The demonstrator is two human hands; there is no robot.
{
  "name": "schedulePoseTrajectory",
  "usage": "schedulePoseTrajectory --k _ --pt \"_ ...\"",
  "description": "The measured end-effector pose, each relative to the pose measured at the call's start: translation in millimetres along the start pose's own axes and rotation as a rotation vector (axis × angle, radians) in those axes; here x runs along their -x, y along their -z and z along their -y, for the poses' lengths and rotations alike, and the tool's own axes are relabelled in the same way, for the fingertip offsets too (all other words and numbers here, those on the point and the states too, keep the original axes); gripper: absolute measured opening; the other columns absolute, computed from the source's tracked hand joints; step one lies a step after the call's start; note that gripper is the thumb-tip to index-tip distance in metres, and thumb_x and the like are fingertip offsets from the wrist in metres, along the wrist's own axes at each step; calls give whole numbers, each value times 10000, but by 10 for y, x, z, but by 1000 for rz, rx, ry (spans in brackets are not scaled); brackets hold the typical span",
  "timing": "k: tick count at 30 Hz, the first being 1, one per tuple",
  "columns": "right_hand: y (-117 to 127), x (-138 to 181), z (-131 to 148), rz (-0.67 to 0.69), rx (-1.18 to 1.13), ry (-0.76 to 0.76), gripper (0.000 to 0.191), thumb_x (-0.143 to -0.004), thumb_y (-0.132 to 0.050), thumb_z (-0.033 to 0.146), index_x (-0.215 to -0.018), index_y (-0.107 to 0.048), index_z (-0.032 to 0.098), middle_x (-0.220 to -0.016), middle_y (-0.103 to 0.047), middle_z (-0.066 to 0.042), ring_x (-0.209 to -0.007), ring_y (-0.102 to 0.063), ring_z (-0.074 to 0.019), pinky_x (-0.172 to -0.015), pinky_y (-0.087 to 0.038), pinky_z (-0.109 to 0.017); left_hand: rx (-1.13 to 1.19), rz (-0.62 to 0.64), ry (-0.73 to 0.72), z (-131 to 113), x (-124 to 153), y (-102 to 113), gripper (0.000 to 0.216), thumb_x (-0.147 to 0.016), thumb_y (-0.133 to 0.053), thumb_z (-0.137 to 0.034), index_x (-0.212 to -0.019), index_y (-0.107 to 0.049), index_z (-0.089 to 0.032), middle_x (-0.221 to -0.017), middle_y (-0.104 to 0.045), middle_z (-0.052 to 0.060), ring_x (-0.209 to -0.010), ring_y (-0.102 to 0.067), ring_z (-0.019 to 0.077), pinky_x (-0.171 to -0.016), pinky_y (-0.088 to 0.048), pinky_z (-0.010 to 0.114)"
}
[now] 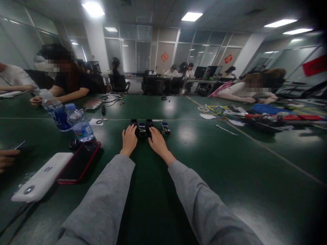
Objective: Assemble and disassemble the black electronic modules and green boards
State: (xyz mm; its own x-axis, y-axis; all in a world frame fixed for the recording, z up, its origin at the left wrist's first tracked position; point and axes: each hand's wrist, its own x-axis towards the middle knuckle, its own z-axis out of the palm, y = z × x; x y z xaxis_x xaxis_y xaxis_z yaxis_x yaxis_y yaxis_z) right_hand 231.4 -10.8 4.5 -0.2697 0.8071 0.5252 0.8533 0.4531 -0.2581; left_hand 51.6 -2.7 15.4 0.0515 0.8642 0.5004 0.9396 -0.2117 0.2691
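Observation:
Both my arms, in grey sleeves, reach forward over a dark green table (204, 163). My left hand (129, 139) lies palm down with fingers stretched, its fingertips touching a small black electronic module (134, 123). My right hand (157, 139) also lies flat with fingers extended, touching a second black module (149, 124). Between the two hands stands a module with a small blue screen (142, 129). A third such module (165, 128) sits just right of my right hand, apart from it.
Two water bottles (79, 124) stand left of my hands, with a red-cased phone (79, 161) and a white power bank (42, 180) nearer me. Cables, tools and parts (255, 114) clutter the right side. Other people sit around the table; another person's hand (7, 158) shows at far left.

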Motion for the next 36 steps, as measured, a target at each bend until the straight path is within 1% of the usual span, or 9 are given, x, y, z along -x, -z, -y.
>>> schedulePoseTrajectory --k 7,14,21,26,36 --pt "36 7 24 0 14 8 551 -914 -494 149 -1448 -369 107 -1445 -365 -133 -1349 -310 -279 -1105 -359 -442 15 -16 2 -12 -5 6 520 -884 -331 -60 -1357 -500 -195 -1468 -466 67 -1395 -355 226 -1153 -265 502" --pt "40 10 28 28 -7 -6 569 -921 -504 166 -1467 -344 145 -1466 -341 -117 -1362 -289 -280 -1110 -343 -472 33 -19 3 -16 -4 23 506 -888 -327 -55 -1333 -523 -196 -1454 -481 72 -1389 -367 230 -1153 -265 506" --pt "54 10 45 26 24 -5 548 -914 -523 158 -1439 -377 103 -1459 -350 -122 -1345 -304 -281 -1107 -349 -446 26 -15 -2 -9 -2 12 506 -888 -331 -67 -1343 -513 -194 -1461 -473 72 -1393 -359 228 -1153 -265 502" --pt "46 6 39 14 35 2 537 -911 -520 155 -1429 -389 96 -1445 -370 -122 -1330 -322 -273 -1099 -358 -430 20 -12 -6 -10 -5 12 520 -876 -332 -65 -1347 -511 -194 -1467 -466 74 -1396 -356 229 -1154 -261 498" --pt "45 25 34 14 20 -4 527 -923 -508 186 -1433 -381 157 -1459 -355 -98 -1342 -301 -259 -1097 -330 -450 3 -12 4 -40 4 55 517 -887 -317 -72 -1348 -513 -201 -1469 -465 63 -1400 -349 225 -1158 -251 502"
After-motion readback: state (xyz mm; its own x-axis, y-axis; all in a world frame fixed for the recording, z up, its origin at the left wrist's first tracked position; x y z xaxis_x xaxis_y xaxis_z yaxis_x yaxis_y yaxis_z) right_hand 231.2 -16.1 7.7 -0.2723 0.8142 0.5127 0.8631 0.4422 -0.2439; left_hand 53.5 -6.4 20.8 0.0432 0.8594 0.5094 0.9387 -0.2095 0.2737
